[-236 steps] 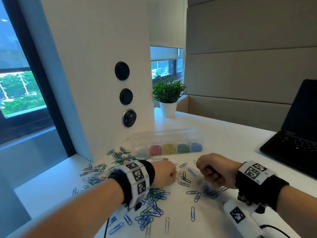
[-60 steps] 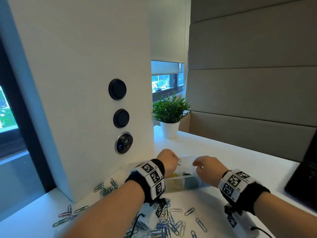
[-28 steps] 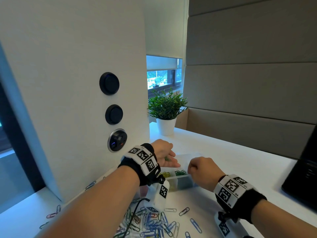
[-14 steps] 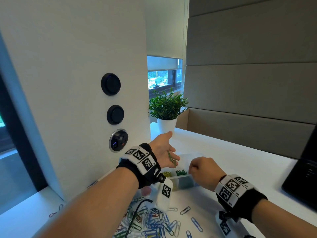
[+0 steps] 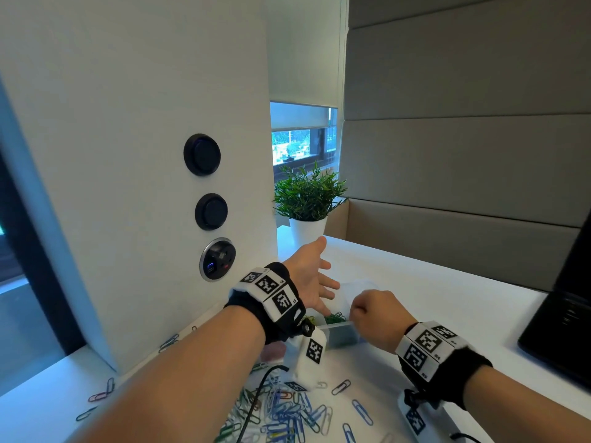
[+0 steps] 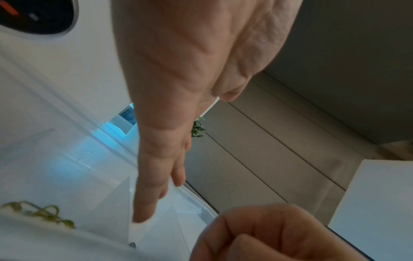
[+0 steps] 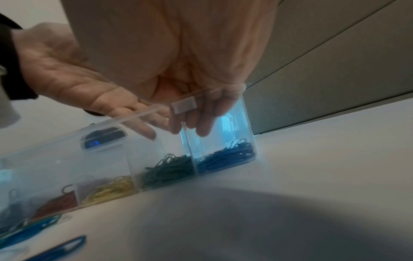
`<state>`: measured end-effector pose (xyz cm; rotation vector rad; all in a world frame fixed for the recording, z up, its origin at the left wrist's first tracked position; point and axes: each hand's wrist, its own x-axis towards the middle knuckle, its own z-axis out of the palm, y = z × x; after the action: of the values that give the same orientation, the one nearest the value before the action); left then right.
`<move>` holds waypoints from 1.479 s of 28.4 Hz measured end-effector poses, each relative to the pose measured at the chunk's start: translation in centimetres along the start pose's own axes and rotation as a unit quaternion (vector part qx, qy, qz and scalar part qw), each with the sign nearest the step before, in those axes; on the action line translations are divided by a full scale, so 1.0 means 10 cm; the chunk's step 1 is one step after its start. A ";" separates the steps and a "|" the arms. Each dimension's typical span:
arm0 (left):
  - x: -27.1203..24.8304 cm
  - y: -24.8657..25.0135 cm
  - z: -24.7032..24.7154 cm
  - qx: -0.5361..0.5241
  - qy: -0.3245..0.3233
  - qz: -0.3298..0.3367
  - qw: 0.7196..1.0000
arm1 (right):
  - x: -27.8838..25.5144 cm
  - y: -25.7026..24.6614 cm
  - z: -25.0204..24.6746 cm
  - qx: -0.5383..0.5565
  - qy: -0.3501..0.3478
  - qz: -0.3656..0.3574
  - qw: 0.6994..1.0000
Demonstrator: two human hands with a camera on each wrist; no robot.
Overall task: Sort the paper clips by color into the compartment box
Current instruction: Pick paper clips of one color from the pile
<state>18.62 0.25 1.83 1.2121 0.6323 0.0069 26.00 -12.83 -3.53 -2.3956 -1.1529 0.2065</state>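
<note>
1. Left hand (image 5: 311,276) hangs over the box (image 7: 156,151) with fingers spread straight, holding nothing.
2. Right hand (image 5: 375,318), at 3 o'clock of the left, is curled over the box's blue end; whether it holds a clip, I cannot tell.
3. The box holds red, yellow, green (image 7: 170,167) and blue (image 7: 225,155) clips, each color apart.
4. At 6 o'clock, many loose clips (image 5: 284,410) lie on the table (image 5: 431,298): sorting looks partway done.
</note>
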 end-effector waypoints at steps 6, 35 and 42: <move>-0.38 0.05 -0.13 0.116 0.062 0.064 0.989 | -0.06 -0.08 -0.09 -0.002 0.000 -0.015 1.000; -0.83 -0.22 -1.03 0.692 0.248 0.021 0.678 | -0.15 -0.59 -0.25 -0.138 -0.123 -0.123 0.975; -0.88 -0.27 -1.08 0.648 0.225 0.040 0.726 | 0.01 -0.95 0.11 -0.291 -0.131 -0.127 0.939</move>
<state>5.54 5.72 1.24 2.6678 1.0601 -0.0873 19.10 -7.27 -0.01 -2.7297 -1.8479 0.1099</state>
